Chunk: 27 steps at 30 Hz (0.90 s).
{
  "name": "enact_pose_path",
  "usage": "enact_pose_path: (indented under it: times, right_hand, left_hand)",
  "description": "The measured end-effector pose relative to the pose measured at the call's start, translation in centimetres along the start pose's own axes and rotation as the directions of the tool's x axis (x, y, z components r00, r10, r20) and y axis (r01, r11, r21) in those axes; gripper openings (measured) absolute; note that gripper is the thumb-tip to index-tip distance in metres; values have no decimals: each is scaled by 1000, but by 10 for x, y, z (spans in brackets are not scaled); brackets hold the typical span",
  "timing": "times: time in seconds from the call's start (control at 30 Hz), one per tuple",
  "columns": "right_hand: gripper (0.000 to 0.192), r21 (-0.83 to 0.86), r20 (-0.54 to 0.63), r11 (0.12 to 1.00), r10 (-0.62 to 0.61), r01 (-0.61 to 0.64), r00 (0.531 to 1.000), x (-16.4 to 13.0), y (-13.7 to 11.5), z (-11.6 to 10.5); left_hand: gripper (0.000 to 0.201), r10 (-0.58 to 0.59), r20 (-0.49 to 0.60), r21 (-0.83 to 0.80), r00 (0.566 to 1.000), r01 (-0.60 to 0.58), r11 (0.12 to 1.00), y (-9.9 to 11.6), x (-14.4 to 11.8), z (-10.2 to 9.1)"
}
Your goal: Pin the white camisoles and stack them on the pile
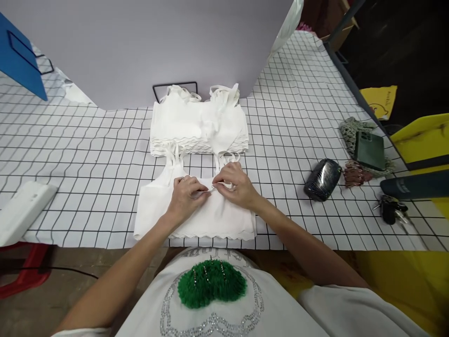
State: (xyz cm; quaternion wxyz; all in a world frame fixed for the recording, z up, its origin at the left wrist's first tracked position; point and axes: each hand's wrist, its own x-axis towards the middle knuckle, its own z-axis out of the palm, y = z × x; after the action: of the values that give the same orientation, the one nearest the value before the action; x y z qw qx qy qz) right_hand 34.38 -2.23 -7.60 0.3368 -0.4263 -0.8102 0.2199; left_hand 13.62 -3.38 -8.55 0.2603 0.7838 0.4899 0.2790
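A white garment (194,213) is laid flat at the near edge of the grid-patterned surface (87,159), and its upper middle edge is pinched by both hands, the left hand (185,196) and right hand (236,185) almost touching, fingers closed narrowly on the fabric. A stack of similar white garments (198,124) is seen just behind it.

Grid-patterned table (87,159), white garment (217,217), garment stack (198,126), keys (391,208)

Black glasses case (322,179), keys (391,208), green phone (369,150) (on mesh pouch), blue board (19,58) far left.
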Motion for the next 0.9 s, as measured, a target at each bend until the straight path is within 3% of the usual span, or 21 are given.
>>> enact_pose_path:
  times: [0.27, 0.6, 0.9]
  right_hand:
    - [11, 37, 16, 999, 11, -12, 1000, 0, -6, 16]
    - [10, 54, -76, 998, 18, -14, 997, -1, -7, 20]
    - [12, 42, -45, 999, -16, 18, 999, -5, -8, 17]
  left_hand:
    - [11, -10, -8, 32, 1000, 11, 999, 2, 0, 3]
    - [9, 30, -50, 23, 998, -29, 999, 1, -1, 5]
    - [7, 5, -48, 23, 999, -4, 1000, 2, -1, 5]
